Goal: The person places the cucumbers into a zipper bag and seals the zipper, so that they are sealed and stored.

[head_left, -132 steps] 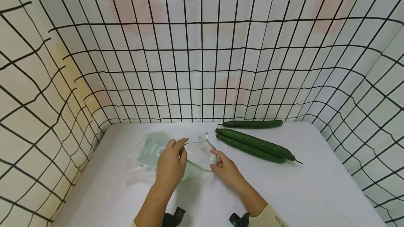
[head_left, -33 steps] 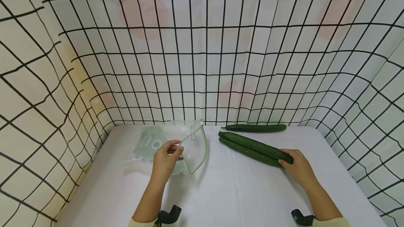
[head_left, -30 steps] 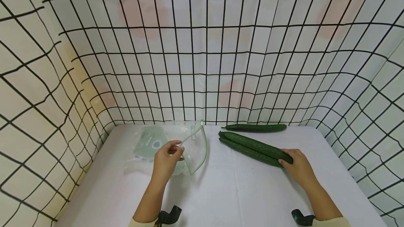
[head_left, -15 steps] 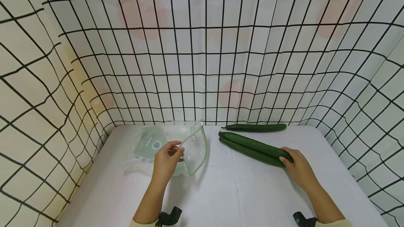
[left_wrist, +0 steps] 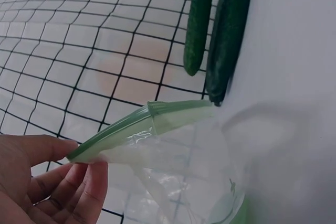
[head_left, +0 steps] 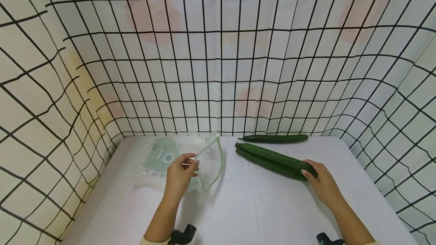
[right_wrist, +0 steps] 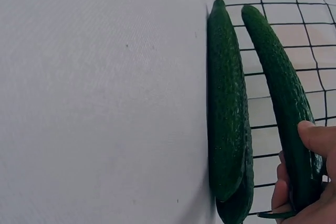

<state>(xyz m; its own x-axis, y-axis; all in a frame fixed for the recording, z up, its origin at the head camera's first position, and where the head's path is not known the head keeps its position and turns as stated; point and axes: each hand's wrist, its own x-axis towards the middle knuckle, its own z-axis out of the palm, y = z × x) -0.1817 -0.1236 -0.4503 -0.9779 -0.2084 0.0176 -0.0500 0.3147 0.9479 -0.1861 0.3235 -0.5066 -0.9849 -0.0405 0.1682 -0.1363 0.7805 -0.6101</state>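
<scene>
A: Bag status?

B: Clear plastic bag (head_left: 161,152) is on L half of bench (head_left: 265,214), pale green print on its wall. Mouth gapes, facing R, toward the cukes. Green rim strip (left_wrist: 118,129) bows out into a rough loop.

A: Who's got it?

B: LH (head_left: 181,171). Fingers narrow, thumb + fingertips pinching the rim at the near side of the mouth.

A: And RH (head_left: 321,182)?

B: Fingers wrapped round R end of the held cuke (right_wrist: 290,103), thumb on near side. Stem pokes out by the hand in R wrist view.

A: Cuke count, in vs out?

B: 3, all outside the bag, R of it. Held one runs approx alongside the lower cuke (right_wrist: 226,103); both wrist cams show a gap betw. them, so it looks raised. Back cuke (head_left: 277,138) is at the rear edge, nr the gridded wall (head_left: 221,80), well apart from RH.

A: Bag vs held cuke?

B: Apart. Its far end points twd the mouth, bare bench betw.
</scene>
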